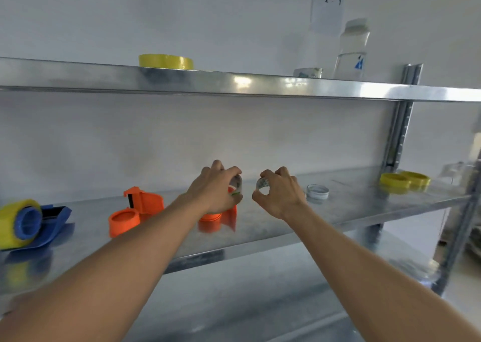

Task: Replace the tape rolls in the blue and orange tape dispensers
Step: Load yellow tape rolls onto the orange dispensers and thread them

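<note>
A blue tape dispenser (49, 224) loaded with a yellow tape roll (11, 223) lies at the far left of the middle shelf (351, 206). An orange dispenser (138, 208) with a bare hub lies to its right. A second orange dispenser (217, 222) stands under my left hand (214, 189), which grips a small whitish printed roll (236, 185) just above it. My right hand (279, 194) pinches another small whitish roll (261, 184) between thumb and fingers, a short gap to the right of the left hand.
A clear tape roll (317, 192) lies on the shelf behind my right hand. Two yellow rolls (403, 181) sit by the right upright post (398, 133). The upper shelf (234, 83) carries a yellow roll (166, 61), a small roll (308, 72) and a plastic bottle (351, 52).
</note>
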